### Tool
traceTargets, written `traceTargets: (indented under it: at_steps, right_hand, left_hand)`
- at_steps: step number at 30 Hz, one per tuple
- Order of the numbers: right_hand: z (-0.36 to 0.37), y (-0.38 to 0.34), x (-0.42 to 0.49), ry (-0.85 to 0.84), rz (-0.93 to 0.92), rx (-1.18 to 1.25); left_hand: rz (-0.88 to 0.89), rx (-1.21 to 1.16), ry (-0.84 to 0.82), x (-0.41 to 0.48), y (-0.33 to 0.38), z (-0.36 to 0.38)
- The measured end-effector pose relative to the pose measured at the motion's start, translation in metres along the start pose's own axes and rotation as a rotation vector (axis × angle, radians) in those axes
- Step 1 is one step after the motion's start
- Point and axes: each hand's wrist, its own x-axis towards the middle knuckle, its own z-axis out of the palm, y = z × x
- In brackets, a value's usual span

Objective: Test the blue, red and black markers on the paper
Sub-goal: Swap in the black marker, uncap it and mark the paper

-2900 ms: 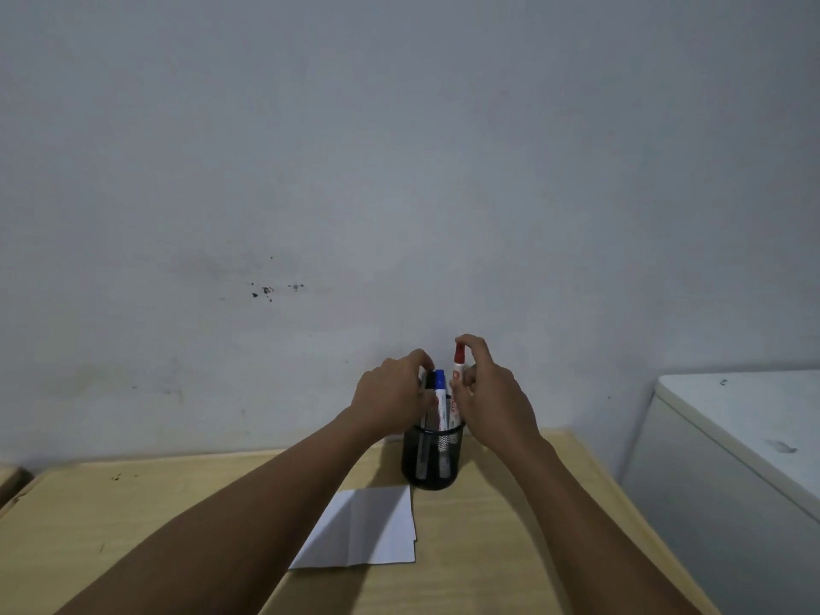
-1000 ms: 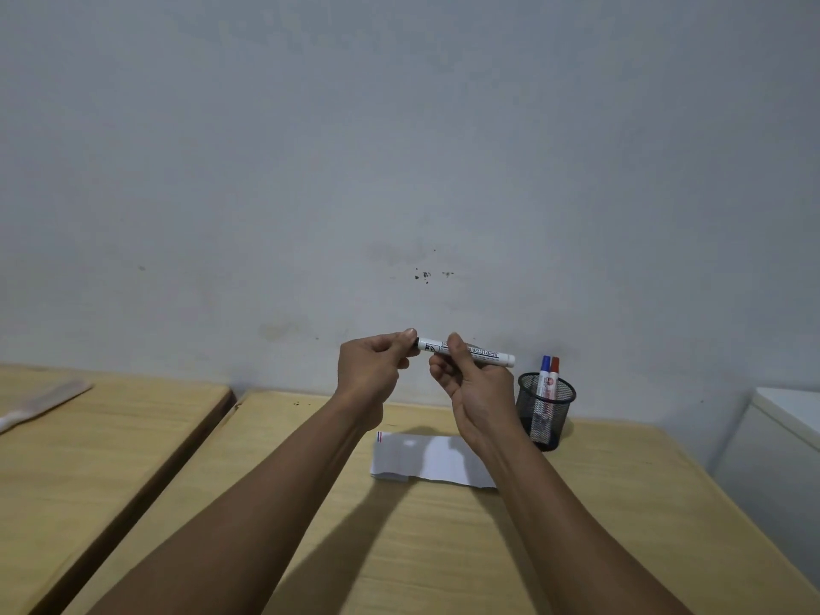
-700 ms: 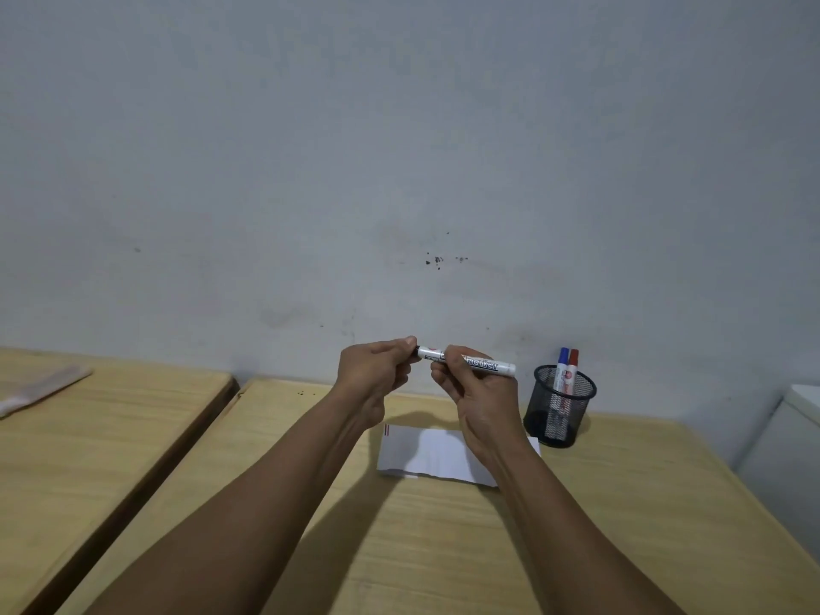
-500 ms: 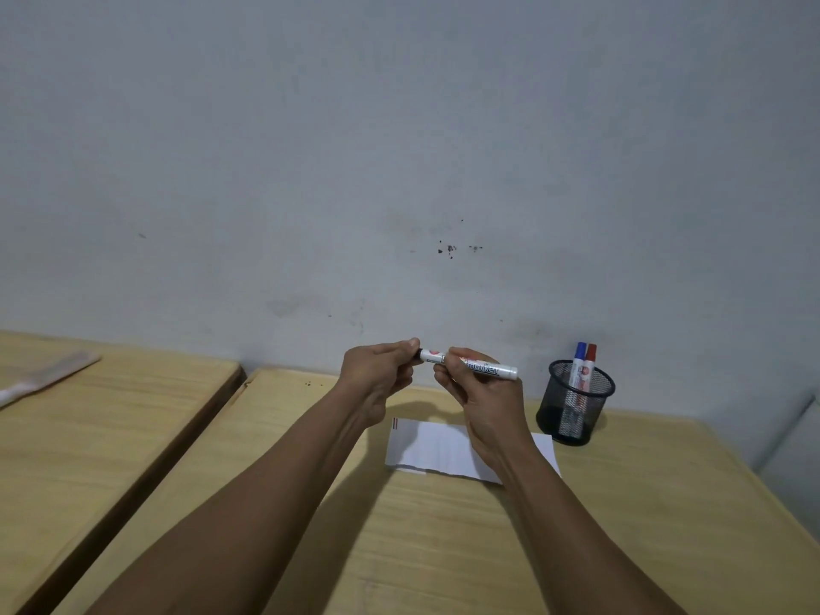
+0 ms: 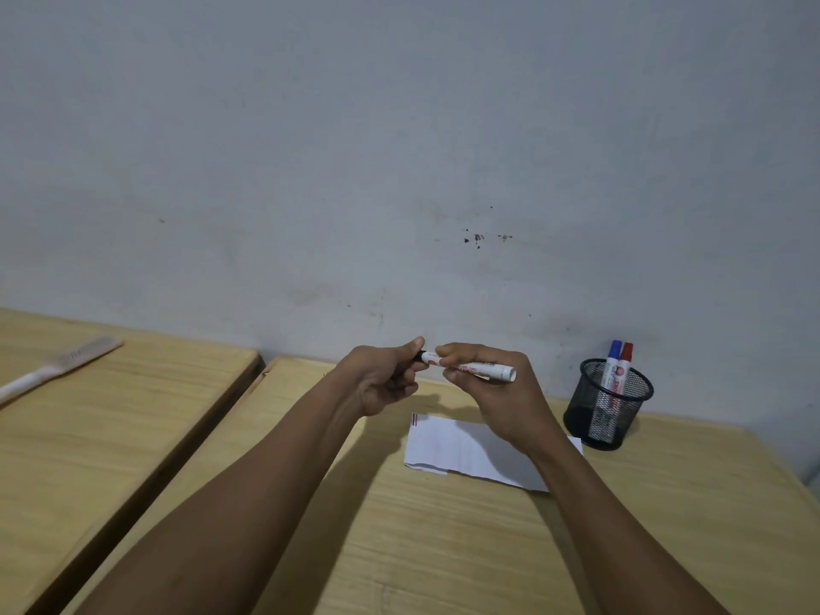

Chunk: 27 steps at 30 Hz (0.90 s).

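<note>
Black marker [image 5: 477, 368], white barrel with black cap end, is lying level above the paper [image 5: 461, 452]. Right hand [image 5: 497, 392] is pinching the barrel, left hand [image 5: 384, 377] is gripping the cap. Blue marker [image 5: 613, 364] and red marker [image 5: 624, 366] are standing in the mesh cup [image 5: 608, 408] far right.

Desk [image 5: 443, 548]: light wood-grain top, pushed against the wall. A black wire-mesh pen cup [image 5: 608, 403] stands upright on it near the back right, close to the wall.

Second desk [image 5: 111, 437]: same wood finish, to the left, separated from the first by a narrow dark gap. A long, flat, pale object [image 5: 57, 364] lies diagonally on its far left portion; too blurred to identify.

Wall [image 5: 399, 148]: plain grey-white, scuffed. A small cluster of dark specks [image 5: 478, 237] sits right of centre, with faint smudges lower down near the desk edge.
</note>
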Motion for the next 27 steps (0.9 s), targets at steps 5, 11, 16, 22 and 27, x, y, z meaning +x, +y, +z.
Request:
traceTargets:
  at_steps: [5,11,16,22,27]
  right_hand:
    - [0.004,0.000,0.002,-0.008,0.009,0.028]
    - [0.015,0.006,-0.001,0.147,0.046,0.113]
    - [0.006,0.010,-0.002,0.042,0.046,0.096]
    - [0.001,0.016,-0.001,0.199,0.157,0.281]
    - [0.007,0.030,-0.004,0.239,0.226,0.305]
  left_hand:
    - [0.023,0.005,0.022,0.004,-0.004,-0.005]
    - [0.101,0.006,0.099,0.012,-0.006,-0.006]
    - [0.149,0.022,0.184,0.016,-0.005,-0.020]
    - [0.604,0.774,0.360,0.028,-0.022,-0.040]
    - [0.602,1.219,0.347,0.039,-0.038,-0.041]
